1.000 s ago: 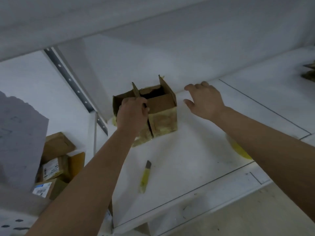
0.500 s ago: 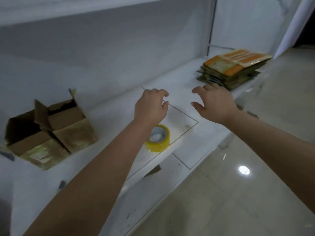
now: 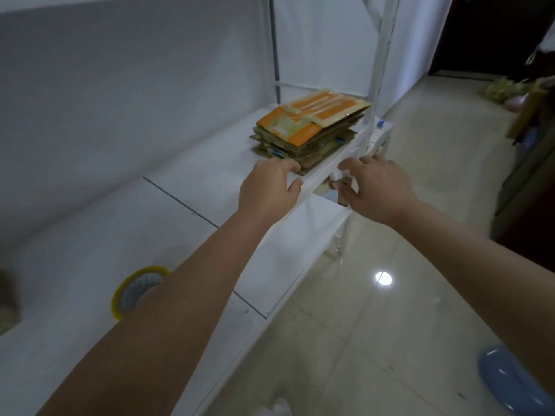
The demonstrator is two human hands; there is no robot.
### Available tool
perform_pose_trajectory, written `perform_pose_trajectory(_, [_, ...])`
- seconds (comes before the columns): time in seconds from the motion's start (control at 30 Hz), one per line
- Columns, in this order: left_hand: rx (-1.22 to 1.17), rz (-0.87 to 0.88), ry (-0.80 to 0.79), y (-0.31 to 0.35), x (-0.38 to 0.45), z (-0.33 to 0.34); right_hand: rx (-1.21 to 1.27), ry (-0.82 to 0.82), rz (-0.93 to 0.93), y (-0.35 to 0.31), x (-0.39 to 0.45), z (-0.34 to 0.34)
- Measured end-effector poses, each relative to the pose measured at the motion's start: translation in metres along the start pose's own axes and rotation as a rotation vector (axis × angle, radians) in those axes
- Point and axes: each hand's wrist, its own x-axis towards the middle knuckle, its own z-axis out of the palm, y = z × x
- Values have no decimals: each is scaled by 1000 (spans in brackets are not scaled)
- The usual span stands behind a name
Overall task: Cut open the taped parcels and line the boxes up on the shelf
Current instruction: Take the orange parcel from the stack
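A stack of flattened cardboard parcels (image 3: 309,127), with orange and yellow tape on the top piece, lies at the far right end of the white shelf (image 3: 192,187). My left hand (image 3: 270,184) hovers over the shelf just short of the stack, fingers loosely curled and holding nothing. My right hand (image 3: 372,184) reaches past the shelf's front edge to the right of the left hand, fingers spread, also holding nothing. Only a blurred corner of an opened cardboard box (image 3: 7,307) shows at the left edge.
A yellow tape roll (image 3: 132,291) lies on the shelf, partly hidden by my left forearm. White upright posts (image 3: 375,73) stand at the shelf's right end. Glossy tiled floor (image 3: 390,310) lies to the right, with a blue object (image 3: 510,382) at the bottom right.
My view has swung right, away from the opened boxes toward the flat stack. Both hands have moved right and forward along the shelf, still holding nothing.
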Motion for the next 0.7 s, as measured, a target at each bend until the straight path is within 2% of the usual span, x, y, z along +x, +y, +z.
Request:
perform_pose_trajectory(0.4, [-7,-166,-18,-56,162,47,-33,-99,33,70,167,54])
perform_pose_trajectory(0.7, [23,-370,-98,-81,261,99,19,-62,111,135,289,102])
